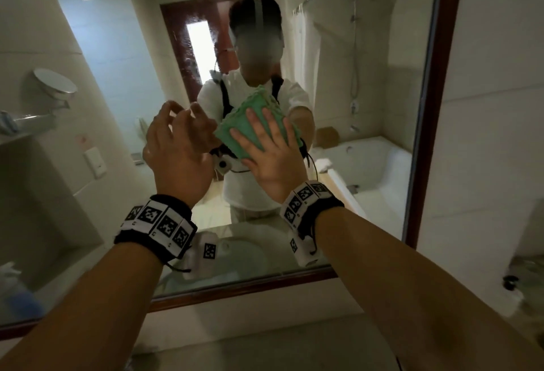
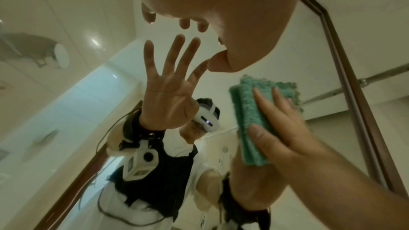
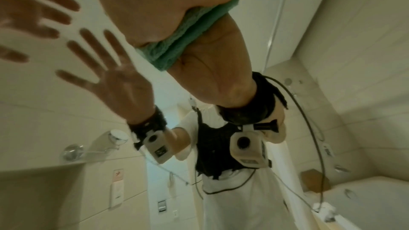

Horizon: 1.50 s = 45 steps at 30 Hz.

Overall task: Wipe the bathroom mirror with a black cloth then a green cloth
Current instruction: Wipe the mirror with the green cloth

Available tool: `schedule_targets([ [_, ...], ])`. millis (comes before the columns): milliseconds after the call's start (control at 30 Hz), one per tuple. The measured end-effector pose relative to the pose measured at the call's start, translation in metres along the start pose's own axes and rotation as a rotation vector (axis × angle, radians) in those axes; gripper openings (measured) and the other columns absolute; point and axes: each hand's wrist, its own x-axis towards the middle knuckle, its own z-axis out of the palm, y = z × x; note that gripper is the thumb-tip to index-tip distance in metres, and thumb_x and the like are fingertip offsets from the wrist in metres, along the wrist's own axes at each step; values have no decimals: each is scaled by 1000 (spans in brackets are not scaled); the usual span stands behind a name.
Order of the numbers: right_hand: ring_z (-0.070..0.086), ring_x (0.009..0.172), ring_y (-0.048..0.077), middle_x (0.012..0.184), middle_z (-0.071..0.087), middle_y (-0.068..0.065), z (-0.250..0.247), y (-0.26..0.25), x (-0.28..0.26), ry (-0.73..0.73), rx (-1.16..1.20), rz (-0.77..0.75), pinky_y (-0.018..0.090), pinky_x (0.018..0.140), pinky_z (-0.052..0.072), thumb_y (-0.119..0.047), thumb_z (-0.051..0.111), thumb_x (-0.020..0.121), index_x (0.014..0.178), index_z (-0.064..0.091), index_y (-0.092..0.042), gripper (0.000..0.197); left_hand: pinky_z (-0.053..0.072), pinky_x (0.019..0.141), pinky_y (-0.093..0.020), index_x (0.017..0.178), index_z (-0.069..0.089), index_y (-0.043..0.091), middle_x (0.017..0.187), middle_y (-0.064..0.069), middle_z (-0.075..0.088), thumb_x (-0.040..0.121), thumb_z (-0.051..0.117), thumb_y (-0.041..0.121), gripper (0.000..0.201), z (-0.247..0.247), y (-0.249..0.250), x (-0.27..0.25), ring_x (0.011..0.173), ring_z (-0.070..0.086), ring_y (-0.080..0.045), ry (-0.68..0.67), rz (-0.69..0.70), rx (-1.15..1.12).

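Observation:
The folded green cloth (image 1: pixel 259 99) lies flat against the bathroom mirror (image 1: pixel 368 76), about mid-height and just right of centre. My right hand (image 1: pixel 270 158) presses it onto the glass with straight, spread fingers; the left wrist view shows the cloth (image 2: pixel 247 97) under that hand (image 2: pixel 283 120), thumb along its edge. In the right wrist view the cloth (image 3: pixel 177 41) is squeezed between palm and glass. My left hand (image 1: pixel 176 146) holds nothing and hovers just left of the cloth, fingers loosely bent with the tips at the glass. No black cloth is in view.
The mirror has a dark wooden frame (image 1: pixel 435 105) at right and along the bottom. A pale counter (image 1: pixel 265 341) runs below it. A metal fixture (image 1: pixel 512 282) sits on the right wall. A bathtub, a shower and a round wall mirror appear as reflections.

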Motion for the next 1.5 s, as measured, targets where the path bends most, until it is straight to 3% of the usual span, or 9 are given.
schedule_targets([
  [133, 12, 149, 37, 163, 19, 10, -9, 62, -34, -1, -21, 162, 58, 119, 9, -48, 50, 97, 152, 32, -31, 61, 32, 102, -59, 136, 45, 19, 152, -11, 32, 66, 59, 24, 71, 22, 16, -24, 138, 31, -37, 12, -24, 22],
  [367, 10, 149, 43, 162, 15, 19, -25, 160, -69, 23, -80, 515, 57, 120, 9, -47, 36, 101, 155, 25, -25, 60, 25, 109, -65, 140, 39, 19, 160, -13, 17, 71, 68, 16, 75, 43, 37, -27, 146, 16, -39, 4, -173, 92],
  [567, 8, 150, 41, 163, 11, 17, -26, 176, -78, 13, -84, 554, 56, 120, 10, -49, 31, 102, 157, 16, -26, 61, 22, 109, -67, 144, 35, 17, 163, -13, 11, 74, 70, 16, 78, 46, 39, -28, 149, 10, -38, -19, -204, 101],
  [733, 10, 148, 45, 161, 15, 23, -18, 156, -73, 80, -49, 639, 61, 118, 12, -45, 29, 104, 156, 22, -21, 58, 26, 107, -66, 145, 35, 22, 162, -12, 13, 72, 67, 17, 80, 47, 32, -28, 148, 13, -36, -5, -173, 117],
  [933, 14, 146, 49, 159, 21, 25, -4, 96, -65, 26, -40, 420, 65, 116, 12, -47, 27, 104, 153, 33, -21, 56, 27, 107, -63, 149, 33, 25, 162, -12, 13, 71, 65, 17, 85, 45, 27, -30, 148, 13, -35, -17, -145, 108],
  [1100, 12, 148, 42, 162, 20, 16, 13, 20, -59, -56, 22, 162, 61, 119, 4, -44, 47, 96, 152, 32, -31, 59, 25, 107, -62, 151, 32, 26, 162, -13, 13, 73, 64, 19, 85, 37, 22, -30, 148, 14, -36, -54, -108, 108],
  [1233, 10, 149, 35, 162, 22, 8, 36, -32, -68, -101, 34, 67, 59, 119, 4, -36, 60, 93, 150, 36, -36, 62, 28, 105, -62, 151, 34, 27, 162, -14, 15, 74, 55, 33, 79, 29, 14, -29, 146, 18, -38, -94, -63, 115],
  [1433, 13, 150, 29, 163, 21, 3, 26, -15, -74, -106, 77, 40, 52, 121, 5, -35, 56, 94, 150, 36, -37, 59, 28, 106, -65, 150, 35, 28, 164, -10, 8, 76, 66, 22, 80, 25, 12, -30, 149, 13, -35, -143, -56, 129],
  [1500, 13, 150, 31, 163, 20, 4, 15, 8, -81, -119, 106, 136, 53, 118, 6, -38, 55, 94, 150, 35, -36, 60, 28, 106, -65, 149, 36, 29, 164, -8, 8, 74, 67, 18, 81, 26, 15, -32, 149, 12, -34, -148, -82, 121],
])
